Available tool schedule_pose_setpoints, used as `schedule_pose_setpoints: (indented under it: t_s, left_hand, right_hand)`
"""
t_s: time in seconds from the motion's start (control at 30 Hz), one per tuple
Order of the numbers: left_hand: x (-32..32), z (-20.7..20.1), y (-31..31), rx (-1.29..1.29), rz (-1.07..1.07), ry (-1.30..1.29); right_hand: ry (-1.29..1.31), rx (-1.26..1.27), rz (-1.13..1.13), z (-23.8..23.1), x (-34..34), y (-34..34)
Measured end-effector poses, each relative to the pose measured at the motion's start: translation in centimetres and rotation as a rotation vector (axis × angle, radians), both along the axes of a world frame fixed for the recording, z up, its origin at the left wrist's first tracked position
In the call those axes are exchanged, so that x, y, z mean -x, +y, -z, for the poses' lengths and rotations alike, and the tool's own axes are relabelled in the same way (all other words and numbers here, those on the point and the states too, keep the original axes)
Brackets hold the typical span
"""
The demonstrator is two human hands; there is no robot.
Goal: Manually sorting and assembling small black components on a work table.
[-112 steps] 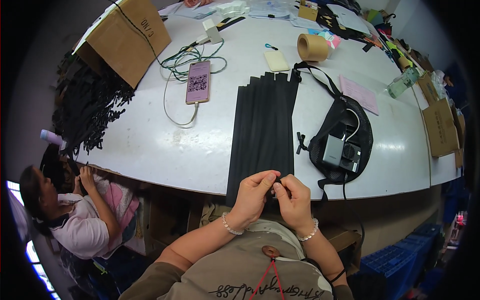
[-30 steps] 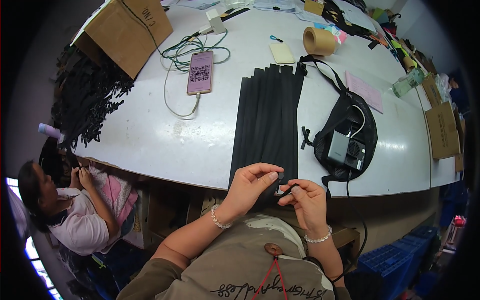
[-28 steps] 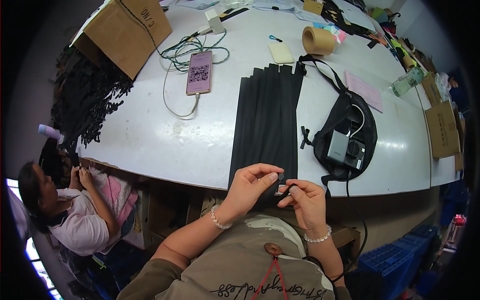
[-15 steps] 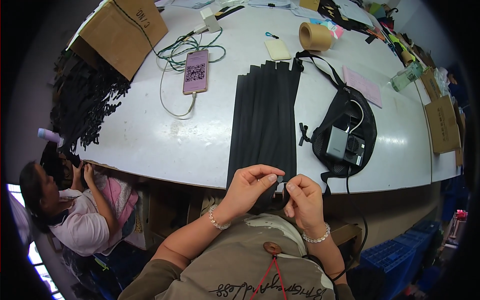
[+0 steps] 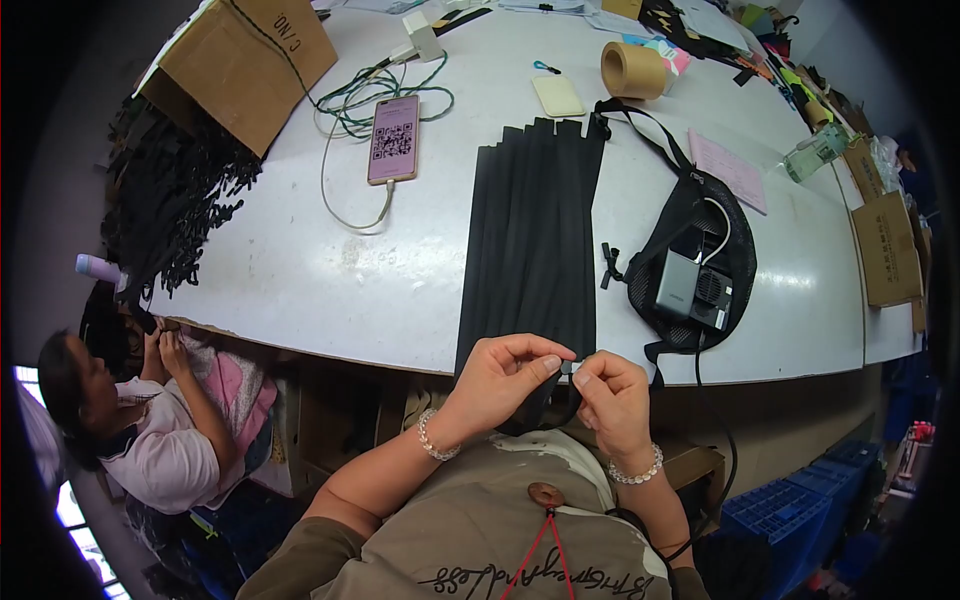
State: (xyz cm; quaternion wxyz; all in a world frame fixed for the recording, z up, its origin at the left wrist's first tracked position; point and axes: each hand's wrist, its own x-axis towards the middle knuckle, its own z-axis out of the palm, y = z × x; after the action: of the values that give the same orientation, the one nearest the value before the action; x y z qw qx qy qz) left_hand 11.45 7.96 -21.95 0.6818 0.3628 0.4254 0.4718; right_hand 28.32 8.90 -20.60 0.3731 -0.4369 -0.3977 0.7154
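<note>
Right hand (image 5: 614, 400), pinched on a black strip (image 5: 573, 404), has closed in beside left hand (image 5: 500, 378), pinched on a small grey piece (image 5: 567, 367), bringing both near.

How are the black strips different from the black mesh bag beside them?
The black strips are long, flat and narrow; the mesh bag is rounded and bulging. The strips look solid, while the bag is netted. Many strips lie side by side, but there is just one bag. Both are black and lie mostly on the white table.
</note>
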Motion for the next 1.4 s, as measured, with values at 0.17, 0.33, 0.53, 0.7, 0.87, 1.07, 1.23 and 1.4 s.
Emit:
schedule_pose_setpoints:
  t_s: [0.17, 0.33, 0.53, 0.7, 0.87, 1.07, 1.23, 1.4]
  left_hand:
    - [-0.1, 0.1, 0.0, -0.002, -0.002, -0.004]
    - [0.0, 0.0, 0.0, -0.004, 0.009, 0.01]
    - [0.1, -0.6, 0.2, 0.01, 0.035, 0.027]
    - [0.2, -0.3, 0.1, 0.007, 0.079, 0.073]
    - [0.2, -0.3, 0.1, -0.025, 0.035, 0.03]
    - [0.6, -1.8, -0.1, -0.017, 0.077, -0.015]
    - [0.3, -1.6, -0.5, -0.059, 0.019, -0.055]
    - [0.3, -0.6, -0.8, -0.164, 0.003, -0.013]
  right_hand:
    - [-0.04, -0.024, -0.002, -0.1, 0.1, 0.1]
    - [-0.044, 0.009, -0.002, -0.3, -0.1, 0.1]
    - [-0.061, -0.004, -0.006, -0.2, -0.2, 0.1]
    - [-0.075, -0.042, 0.016, -0.1, 0.0, 0.0]
    - [-0.067, -0.003, 0.038, -0.2, 0.3, -0.4]
    - [-0.034, -0.046, 0.037, -0.2, -0.1, -0.6]
    - [-0.01, -0.244, 0.031, 0.1, -0.2, -0.7]
    - [-0.009, -0.22, 0.069, -0.4, 0.0, -1.0]
